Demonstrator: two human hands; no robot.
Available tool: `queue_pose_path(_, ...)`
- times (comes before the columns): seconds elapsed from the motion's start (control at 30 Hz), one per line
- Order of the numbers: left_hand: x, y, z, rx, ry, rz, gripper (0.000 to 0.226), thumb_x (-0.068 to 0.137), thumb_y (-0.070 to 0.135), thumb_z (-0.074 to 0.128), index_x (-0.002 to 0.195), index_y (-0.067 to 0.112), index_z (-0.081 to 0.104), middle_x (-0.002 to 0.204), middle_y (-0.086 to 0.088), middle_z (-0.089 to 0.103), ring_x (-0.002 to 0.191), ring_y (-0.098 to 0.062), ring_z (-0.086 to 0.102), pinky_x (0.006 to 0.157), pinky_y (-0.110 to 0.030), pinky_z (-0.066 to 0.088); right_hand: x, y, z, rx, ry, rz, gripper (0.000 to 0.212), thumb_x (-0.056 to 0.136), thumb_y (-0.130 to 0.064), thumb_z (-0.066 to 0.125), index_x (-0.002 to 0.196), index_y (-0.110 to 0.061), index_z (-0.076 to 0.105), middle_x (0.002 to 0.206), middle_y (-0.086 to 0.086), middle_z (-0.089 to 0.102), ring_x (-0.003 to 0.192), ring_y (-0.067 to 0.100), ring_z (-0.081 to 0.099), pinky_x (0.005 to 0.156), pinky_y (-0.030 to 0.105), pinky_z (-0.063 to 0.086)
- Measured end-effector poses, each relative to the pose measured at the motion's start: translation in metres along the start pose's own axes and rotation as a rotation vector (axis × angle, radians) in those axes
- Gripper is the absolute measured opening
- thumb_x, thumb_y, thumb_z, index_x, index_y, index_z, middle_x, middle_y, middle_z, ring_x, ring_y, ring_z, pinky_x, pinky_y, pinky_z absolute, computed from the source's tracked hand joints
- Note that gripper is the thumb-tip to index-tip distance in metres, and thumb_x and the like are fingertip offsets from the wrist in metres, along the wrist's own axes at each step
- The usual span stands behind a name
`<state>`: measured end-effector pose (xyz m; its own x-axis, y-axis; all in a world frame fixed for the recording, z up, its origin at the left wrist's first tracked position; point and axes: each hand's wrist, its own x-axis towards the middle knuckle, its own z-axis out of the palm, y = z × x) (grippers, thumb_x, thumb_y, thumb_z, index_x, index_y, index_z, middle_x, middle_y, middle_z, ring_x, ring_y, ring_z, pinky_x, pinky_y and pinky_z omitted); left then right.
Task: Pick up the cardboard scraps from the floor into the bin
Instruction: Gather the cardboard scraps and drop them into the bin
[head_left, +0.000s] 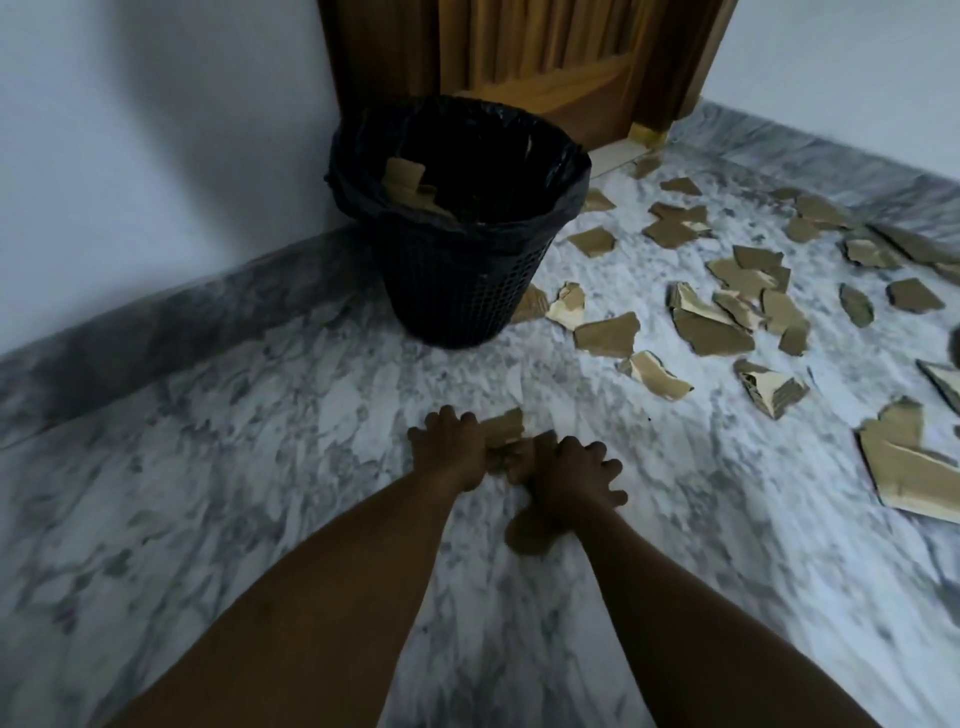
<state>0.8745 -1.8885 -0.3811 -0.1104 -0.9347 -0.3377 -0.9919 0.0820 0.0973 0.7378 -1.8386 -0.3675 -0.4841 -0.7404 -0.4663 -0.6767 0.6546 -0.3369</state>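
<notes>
brown cardboard scraps (503, 441) are held between both hands, left hand (451, 451) and right hand (570, 475) gripping them; black bin (457, 280) stands beyond.

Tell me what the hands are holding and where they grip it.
Both the left hand and right hand hold cardboard scraps bunched between them; exact grip points are hidden.

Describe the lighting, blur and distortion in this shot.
Head view: dim, bluish light; the left wall carries a broad soft shadow; both forearms look dark; wide-angle bending curves the skirting; the left hand, right hand and floor scraps are softly blurred.
</notes>
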Motion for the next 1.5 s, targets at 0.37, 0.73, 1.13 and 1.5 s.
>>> queue_pose_path(0.37,-0.007,-0.018,-0.017,-0.169,0.323,-0.029,0.028,0.093,0.015,0.043,0.120,0.018,0.049,0.112,-0.005,0.061,0.112,-0.028,0.047,0.093,-0.046,0.029,0.027,0.015,-0.067,0.319,-0.305,0.061,0.031,0.089,-0.024,0.069,0.111,-0.005,0.059,0.110,0.013,0.057,0.089,0.025,0.057,0.065,0.039,0.046)
queue_pose_path(0.73,-0.009,-0.004,0.009,-0.121,-0.002,0.107,0.039,0.099,0.037,0.040,0.130,0.014,0.046,0.135,-0.010,0.041,0.125,-0.032,0.039,0.100,-0.053,0.036,0.022,0.024,-0.005,0.046,-0.153,-0.015,0.062,0.086,-0.047,0.065,0.130,-0.009,0.042,0.127,0.016,0.048,0.101,0.027,0.049,0.079,0.038,0.049)
queue_pose_path(1.13,-0.005,0.007,0.017,-0.306,0.000,0.044,0.026,0.095,0.024,0.051,0.117,0.013,0.060,0.124,-0.009,0.053,0.113,-0.029,0.054,0.096,-0.048,0.047,0.019,0.031,0.000,0.139,-0.245,-0.056,0.062,0.069,-0.063,0.070,0.101,-0.011,0.058,0.099,0.008,0.064,0.086,0.025,0.063,0.078,0.037,0.055)
queue_pose_path(1.5,-0.012,0.016,0.002,-0.343,-0.115,0.148,0.032,0.094,0.021,0.053,0.121,0.004,0.056,0.123,-0.011,0.059,0.105,-0.027,0.060,0.088,-0.035,0.052,0.008,0.032,-0.026,0.150,-0.316,-0.135,0.044,0.098,-0.031,0.055,0.126,0.002,0.054,0.109,0.015,0.061,0.083,0.024,0.057,0.060,0.027,0.045)
